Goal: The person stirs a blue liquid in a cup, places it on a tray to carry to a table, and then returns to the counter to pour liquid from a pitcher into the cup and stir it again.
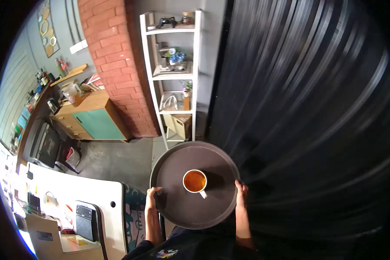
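1. Gripping the left rim of the tray with the left hand, fingers curled over the edge.
2. Gripping the right rim with the right hand, fingers closed on the edge; parts under the tray hidden.
3. At the middle of the tray, upright, a white cup of brown drink, handle toward the body.
4. To the right, only a dark blurred surface, hard to identify.

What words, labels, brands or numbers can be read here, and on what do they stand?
Nothing can be read.
Cup and tray: no writing shows.
Shirt print: too small.
Devices on the white desk: too blurred.
Wall panel: hexagon shapes only, no words.
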A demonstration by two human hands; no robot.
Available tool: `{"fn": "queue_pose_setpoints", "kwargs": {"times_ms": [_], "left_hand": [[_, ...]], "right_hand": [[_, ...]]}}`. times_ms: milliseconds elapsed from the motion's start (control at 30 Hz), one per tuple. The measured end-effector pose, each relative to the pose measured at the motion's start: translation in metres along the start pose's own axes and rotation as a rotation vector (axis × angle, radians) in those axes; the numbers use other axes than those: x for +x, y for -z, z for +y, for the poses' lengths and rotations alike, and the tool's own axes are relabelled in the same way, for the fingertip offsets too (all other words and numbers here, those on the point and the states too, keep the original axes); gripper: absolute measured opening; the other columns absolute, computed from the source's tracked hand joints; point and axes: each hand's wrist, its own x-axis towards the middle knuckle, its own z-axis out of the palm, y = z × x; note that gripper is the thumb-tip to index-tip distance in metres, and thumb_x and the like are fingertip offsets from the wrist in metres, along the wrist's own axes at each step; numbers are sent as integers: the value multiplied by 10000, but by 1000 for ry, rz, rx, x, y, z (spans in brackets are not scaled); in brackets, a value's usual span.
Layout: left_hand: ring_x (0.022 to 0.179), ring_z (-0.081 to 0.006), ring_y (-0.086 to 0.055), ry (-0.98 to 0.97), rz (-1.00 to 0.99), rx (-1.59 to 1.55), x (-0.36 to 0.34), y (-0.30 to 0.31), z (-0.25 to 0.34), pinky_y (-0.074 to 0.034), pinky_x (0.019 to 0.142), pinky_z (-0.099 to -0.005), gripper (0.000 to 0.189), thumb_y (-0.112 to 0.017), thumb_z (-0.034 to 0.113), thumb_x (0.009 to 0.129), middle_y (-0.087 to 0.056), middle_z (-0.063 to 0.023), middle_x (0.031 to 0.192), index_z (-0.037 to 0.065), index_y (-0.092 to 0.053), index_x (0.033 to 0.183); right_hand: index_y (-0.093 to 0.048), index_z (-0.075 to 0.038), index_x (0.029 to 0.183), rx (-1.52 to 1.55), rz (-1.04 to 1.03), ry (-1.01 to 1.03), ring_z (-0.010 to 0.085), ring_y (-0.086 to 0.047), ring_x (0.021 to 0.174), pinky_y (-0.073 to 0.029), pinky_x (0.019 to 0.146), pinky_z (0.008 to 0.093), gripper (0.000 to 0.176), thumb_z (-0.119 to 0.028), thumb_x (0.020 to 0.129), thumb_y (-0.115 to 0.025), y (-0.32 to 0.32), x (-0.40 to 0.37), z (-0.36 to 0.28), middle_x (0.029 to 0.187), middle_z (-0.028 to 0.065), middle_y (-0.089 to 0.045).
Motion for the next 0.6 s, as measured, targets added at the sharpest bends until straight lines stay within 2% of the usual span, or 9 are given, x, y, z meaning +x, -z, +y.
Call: {"fn": "queue_pose_setpoints", "kwargs": {"times_ms": [133, 167, 267, 300, 367, 400, 467, 500, 600], "left_hand": [[821, -238, -649, -23, 105, -69, 16, 8, 5, -529, 750, -365, 364, -562, 350, 838, -684, -105, 915, 32, -682, 970], [826, -232, -647, -40, 111, -82, 24, 11, 5, -528, 758, -362, 348, -559, 333, 848, -683, -103, 915, 30, -681, 969], [835, -225, -644, -145, 48, -47, 41, 27, 8, -530, 766, -360, 344, -555, 320, 877, -677, -100, 922, 16, -681, 977], [835, -225, -644, -155, 82, -69, 43, 24, 13, -530, 766, -360, 344, -555, 320, 877, -677, -100, 922, 16, -681, 977], [933, -218, -622, -95, 191, -104, 47, 16, 28, -503, 850, -370, 374, -553, 349, 903, -654, -97, 990, 11, -695, 980], [933, -218, -622, -106, 223, -116, 50, 8, 39, -503, 850, -370, 374, -553, 349, 903, -654, -97, 990, 11, -695, 980], [626, -185, -631, -222, 431, -223, 63, -7, 60, -519, 624, -297, 273, -608, 204, 808, -665, -82, 721, -51, -696, 849], [687, -190, -642, -229, 418, -208, 75, -1, 61, -526, 663, -305, 276, -613, 210, 807, -674, -90, 767, -45, -703, 865], [766, -195, -651, -243, 577, -254, 109, -5, 82, -532, 719, -318, 279, -619, 220, 808, -685, -107, 844, -36, -701, 883]], "right_hand": [[-624, -8, 1214, -66, -18, 55, 262, -439, 1251, -339, 1074, 367, 605, -487, 850, -683, -45, 54, -1, 1316, 151, -491], [-677, 37, 1045, -83, -51, 197, 307, -528, 1140, -394, 978, 404, 512, -448, 883, -644, -58, 54, -25, 1118, 215, -633], [-683, 56, 946, -47, -337, 290, 279, -577, 993, -424, 907, 397, 457, -395, 899, -632, -91, 111, -17, 973, 195, -666], [-683, 56, 946, -61, -376, 297, 279, -577, 993, -424, 907, 397, 457, -395, 899, -632, -108, 119, -26, 973, 195, -666], [-630, 50, 825, -38, -235, 494, 185, -536, 792, -423, 764, 354, 409, -351, 907, -628, -146, 128, -39, 811, 102, -624], [-630, 50, 825, -39, -272, 496, 185, -536, 792, -423, 764, 354, 409, -351, 907, -628, -162, 139, -47, 811, 102, -624], [-571, 20, 761, 54, -544, 418, 112, -449, 729, -367, 672, 315, 396, -341, 910, -631, -192, 165, -62, 718, 9, -518], [-532, -7, 729, 78, -574, 414, 86, -419, 728, -338, 650, 302, 376, -318, 920, -625, -214, 177, -69, 717, -33, -464], [-513, -22, 711, 50, -721, 441, 84, -411, 716, -329, 636, 303, 369, -302, 922, -628, -279, 219, -88, 705, -32, -463]]}}
